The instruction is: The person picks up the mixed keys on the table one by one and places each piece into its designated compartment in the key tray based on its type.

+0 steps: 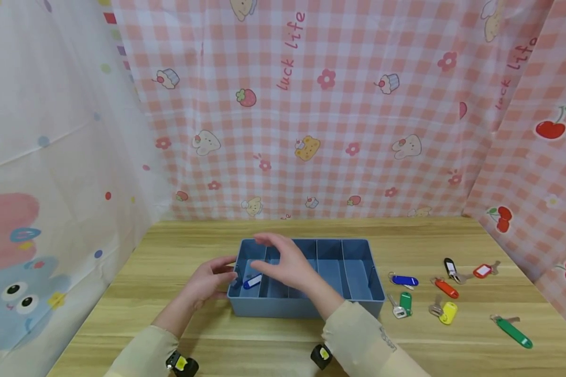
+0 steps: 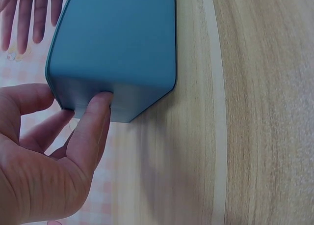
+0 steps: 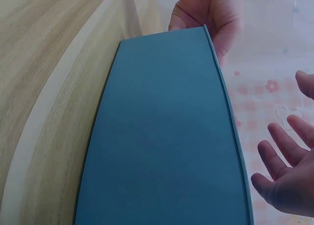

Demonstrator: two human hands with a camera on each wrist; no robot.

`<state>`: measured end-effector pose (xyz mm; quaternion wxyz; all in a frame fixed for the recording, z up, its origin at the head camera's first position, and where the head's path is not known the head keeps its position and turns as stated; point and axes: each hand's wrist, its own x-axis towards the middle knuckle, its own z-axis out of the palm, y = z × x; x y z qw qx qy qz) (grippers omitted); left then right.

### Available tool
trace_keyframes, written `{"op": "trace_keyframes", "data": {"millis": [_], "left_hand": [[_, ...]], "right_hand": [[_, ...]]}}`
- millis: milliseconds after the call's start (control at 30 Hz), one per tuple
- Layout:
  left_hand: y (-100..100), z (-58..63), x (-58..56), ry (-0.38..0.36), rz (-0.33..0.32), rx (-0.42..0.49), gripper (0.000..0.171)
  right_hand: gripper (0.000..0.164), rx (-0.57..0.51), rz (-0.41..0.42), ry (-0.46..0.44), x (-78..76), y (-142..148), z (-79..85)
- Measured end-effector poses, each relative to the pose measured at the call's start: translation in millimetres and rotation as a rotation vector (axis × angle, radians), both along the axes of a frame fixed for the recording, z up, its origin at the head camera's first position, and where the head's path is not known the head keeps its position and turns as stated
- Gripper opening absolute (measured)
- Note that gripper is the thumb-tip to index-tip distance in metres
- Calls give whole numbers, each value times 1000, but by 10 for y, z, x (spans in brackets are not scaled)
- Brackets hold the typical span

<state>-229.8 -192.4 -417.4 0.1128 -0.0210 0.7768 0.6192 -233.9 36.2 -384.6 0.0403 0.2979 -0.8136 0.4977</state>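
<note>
- Blue key tag point(image 1: 252, 281): in divided box point(image 1: 278, 309), leftmost compartment, long axis slanted.
- Left hand point(image 1: 206, 281): fingers gripping box's left edge, tag just rightward.
- Right hand point(image 1: 290, 264): fingers spread, empty, above box.

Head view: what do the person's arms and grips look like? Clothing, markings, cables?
Left grip and right grip: bare human hands, no gloves. Pale cream fabric left sleeve and right sleeve, ending short of the hands; small dark marking on the right one. Small black unit with yellow patch near each cuff: left unit, right unit. No cables visible.
</note>
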Motion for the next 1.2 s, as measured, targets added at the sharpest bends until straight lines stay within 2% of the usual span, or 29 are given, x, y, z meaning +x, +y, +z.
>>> {"op": "trace_keyframes", "data": {"millis": [233, 833, 1200], "left_hand": [[12, 3, 2, -1, 7, -1, 48], [11, 3, 14, 6, -4, 1, 49], [12, 17, 11, 3, -12, -13, 50]], "right_hand": [[62, 35, -10, 19, 44, 122, 36], [73, 258, -85, 277, 125, 522, 44], [76, 286, -136, 368, 142, 906, 14]]}}
